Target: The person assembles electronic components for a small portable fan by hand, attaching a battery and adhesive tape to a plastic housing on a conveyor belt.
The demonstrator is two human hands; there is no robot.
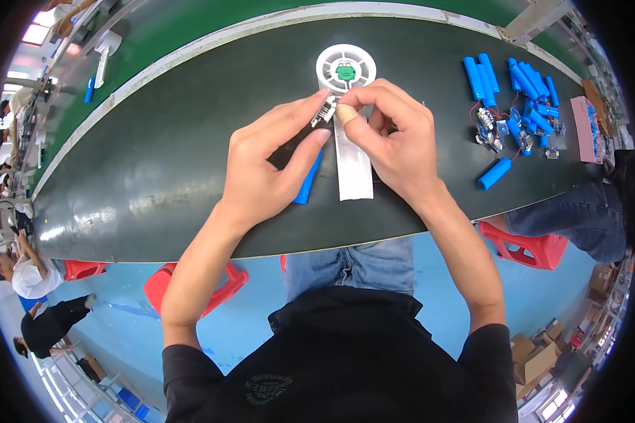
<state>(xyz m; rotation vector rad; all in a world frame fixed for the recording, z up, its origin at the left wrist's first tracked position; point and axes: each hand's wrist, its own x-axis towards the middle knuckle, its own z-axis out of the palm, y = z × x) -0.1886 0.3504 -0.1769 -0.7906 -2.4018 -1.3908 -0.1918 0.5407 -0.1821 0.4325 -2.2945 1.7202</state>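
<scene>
Near the middle of the dark table, my left hand (261,155) is closed, pinching a small circuit board (324,113) with metal parts between thumb and forefinger. My right hand (402,137) pinches just to the right of that board; what its fingertips hold is too small to make out. A beige cover (346,114) wraps its thumb. Beneath and beyond both hands lies a white handheld fan shell (354,173), its round spoked head away from me with a green piece (345,72) at its centre. A blue cylindrical battery (307,189) lies partly hidden under my left hand.
Several blue batteries (481,79) with wires and small boards (488,127) are heaped at the table's right. A pink box (585,130) stands beyond them. Across the white divider (155,70) lies another white fan shell (104,56). A person's leg (571,218) and red stools (525,247) are near the edge.
</scene>
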